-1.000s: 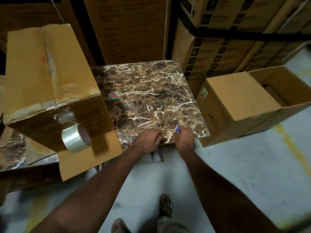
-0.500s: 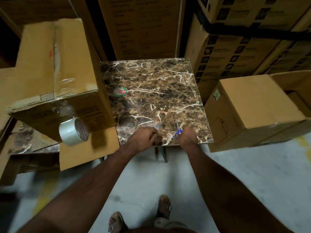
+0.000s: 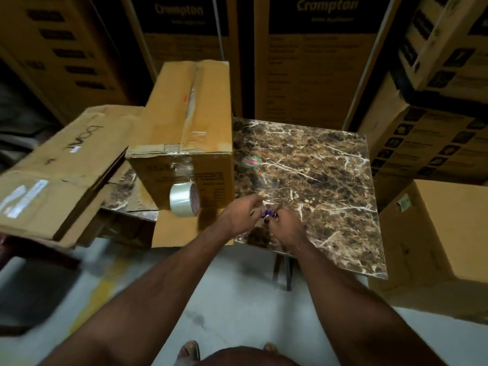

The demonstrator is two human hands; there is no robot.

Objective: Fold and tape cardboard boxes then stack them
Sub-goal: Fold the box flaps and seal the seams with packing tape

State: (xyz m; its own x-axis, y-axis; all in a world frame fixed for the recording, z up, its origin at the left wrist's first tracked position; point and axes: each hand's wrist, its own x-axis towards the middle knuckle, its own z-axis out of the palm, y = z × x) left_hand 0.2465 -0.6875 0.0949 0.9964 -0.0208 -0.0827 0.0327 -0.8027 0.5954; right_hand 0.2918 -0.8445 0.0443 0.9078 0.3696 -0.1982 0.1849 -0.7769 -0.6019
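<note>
Both hands meet over the near edge of the brown marble table top (image 3: pixel 317 167). The right hand (image 3: pixel 286 228) holds small blue-handled scissors (image 3: pixel 268 214). The left hand (image 3: pixel 241 216) touches them with bent fingers; its grip is blurred. The taped brown cardboard box (image 3: pixel 184 122) stands at the left, with the clear tape roll (image 3: pixel 184 198) hanging on its near side.

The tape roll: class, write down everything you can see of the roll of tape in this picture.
The roll of clear, glossy tape has a white inner core with red print on its flat side. It stands on edge, that side turned right, in front of the taped brown cardboard box. It seems to rest on the box's lower flap, though the contact is unclear. Neither hand touches it; the left hand is just to its right.
</note>
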